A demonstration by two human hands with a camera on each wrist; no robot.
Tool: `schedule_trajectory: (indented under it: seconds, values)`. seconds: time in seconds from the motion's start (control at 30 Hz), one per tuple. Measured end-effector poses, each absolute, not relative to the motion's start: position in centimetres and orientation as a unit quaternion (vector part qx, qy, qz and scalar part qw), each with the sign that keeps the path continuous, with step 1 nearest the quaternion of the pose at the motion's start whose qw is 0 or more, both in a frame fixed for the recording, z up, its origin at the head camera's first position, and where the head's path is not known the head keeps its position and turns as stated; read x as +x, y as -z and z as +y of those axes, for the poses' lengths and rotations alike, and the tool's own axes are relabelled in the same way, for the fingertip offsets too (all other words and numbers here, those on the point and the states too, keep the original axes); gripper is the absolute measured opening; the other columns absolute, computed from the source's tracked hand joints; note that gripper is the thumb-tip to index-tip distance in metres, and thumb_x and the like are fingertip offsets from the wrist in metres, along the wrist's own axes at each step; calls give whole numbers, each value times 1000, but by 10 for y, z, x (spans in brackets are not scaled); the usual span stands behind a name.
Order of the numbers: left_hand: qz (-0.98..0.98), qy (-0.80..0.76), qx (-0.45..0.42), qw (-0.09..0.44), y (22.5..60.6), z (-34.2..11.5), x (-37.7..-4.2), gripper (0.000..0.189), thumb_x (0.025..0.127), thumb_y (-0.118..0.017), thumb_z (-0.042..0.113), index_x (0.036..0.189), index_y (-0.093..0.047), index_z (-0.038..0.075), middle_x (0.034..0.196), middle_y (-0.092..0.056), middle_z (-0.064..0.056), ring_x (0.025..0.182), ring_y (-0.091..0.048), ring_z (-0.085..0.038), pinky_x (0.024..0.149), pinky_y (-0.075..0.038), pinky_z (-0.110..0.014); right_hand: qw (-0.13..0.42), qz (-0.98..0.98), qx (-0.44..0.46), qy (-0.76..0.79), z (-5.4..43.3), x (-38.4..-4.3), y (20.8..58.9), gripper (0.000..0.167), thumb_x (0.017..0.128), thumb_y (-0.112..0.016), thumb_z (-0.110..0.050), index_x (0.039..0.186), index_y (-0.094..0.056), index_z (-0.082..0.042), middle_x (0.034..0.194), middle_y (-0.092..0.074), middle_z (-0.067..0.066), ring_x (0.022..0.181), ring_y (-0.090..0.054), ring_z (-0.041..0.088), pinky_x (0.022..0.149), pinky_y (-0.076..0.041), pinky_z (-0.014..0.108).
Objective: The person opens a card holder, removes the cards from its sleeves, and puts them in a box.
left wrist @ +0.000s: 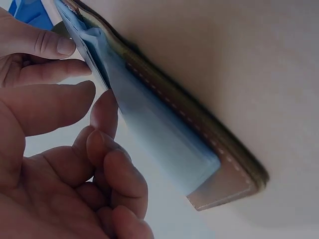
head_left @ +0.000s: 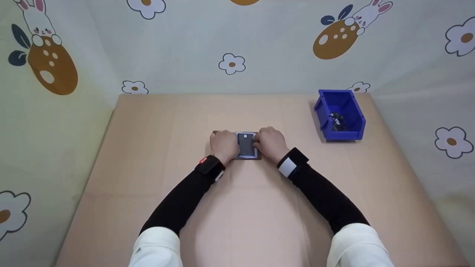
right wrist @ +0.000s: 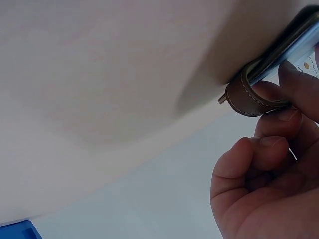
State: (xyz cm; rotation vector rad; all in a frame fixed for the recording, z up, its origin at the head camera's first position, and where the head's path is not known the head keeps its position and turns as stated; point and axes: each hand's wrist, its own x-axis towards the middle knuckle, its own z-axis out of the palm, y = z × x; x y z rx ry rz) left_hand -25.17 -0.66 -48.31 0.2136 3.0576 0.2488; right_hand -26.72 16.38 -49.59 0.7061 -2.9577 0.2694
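Note:
A brown stitched leather card holder [head_left: 259,156] lies spread on the table between both hands, its clear plastic sleeves [left wrist: 159,144] lifted in the left wrist view. A dark grey card [head_left: 246,146] with a small pale chip shows in the top sleeve. My left hand [head_left: 224,144] pinches the left edge of the sleeves between thumb and index finger, the other fingers curled below. On the opposite side, my right hand [head_left: 271,142] grips the holder's edge. There, the right wrist view shows a curved brown strap [right wrist: 244,97] with a metal snap at the fingertips.
A blue plastic bin [head_left: 343,135] stands at the table's far right, holding a black item [head_left: 337,122] with white lettering. The brown tabletop [head_left: 156,148] ends at a printed cloth backdrop [head_left: 185,55] behind and on both sides.

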Motion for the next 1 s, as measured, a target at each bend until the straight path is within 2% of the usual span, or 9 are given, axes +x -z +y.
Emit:
schedule_trajectory:
  seconds: [0.27,0.43,0.6,1.0]
  values:
    - [993,-92,54,58,483,-4,-252,24,88,-63,20,101,-73,3,105,-69,-16,101,-62,-34,87,-44,-48,43,-968,229,-90,163,-268,496,8,85,-74,-14,90,-80,-11,75,-62,7,75,-58,26,66,-47,41]
    - [989,-114,42,80,482,-6,-253,21,90,-61,20,98,-73,4,106,-69,-15,100,-62,-34,88,-43,-48,46,-968,231,-91,163,-268,496,8,85,-75,-14,90,-80,-11,75,-62,7,74,-58,26,65,-47,41]
    - [986,-134,31,96,483,-8,-254,25,92,-63,29,90,-73,6,103,-70,-13,99,-64,-33,89,-43,-48,44,-967,232,-97,164,-267,496,8,85,-76,-14,91,-80,-11,76,-62,7,74,-57,26,64,-46,40]
    - [980,-170,31,99,485,-11,-255,27,91,-64,31,88,-71,5,102,-70,-12,97,-63,-32,89,-42,-48,42,-968,230,-96,163,-267,497,10,85,-76,-15,93,-80,-11,78,-63,7,74,-57,26,64,-46,40]
